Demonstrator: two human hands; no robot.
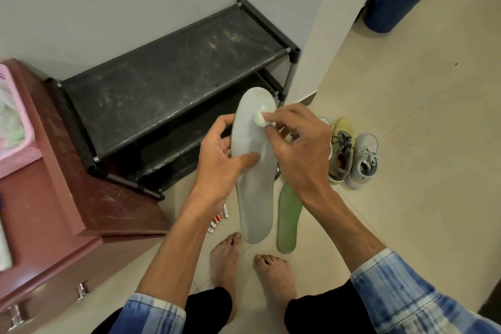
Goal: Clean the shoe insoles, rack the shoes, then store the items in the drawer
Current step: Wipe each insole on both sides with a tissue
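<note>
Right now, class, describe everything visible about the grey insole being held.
The grey insole is long, pale and foam-like, its toe rim slightly soiled. It is held above the floor, toe pointing away, heel toward the camera. The left hand grips its middle, thumb across the top face. The right hand presses a small white wad against its toe end.

Rack [173,84] against wall, cabinet [67,198] left of it — shoes [352,154] right, insole [288,217] on floor before them.
</note>
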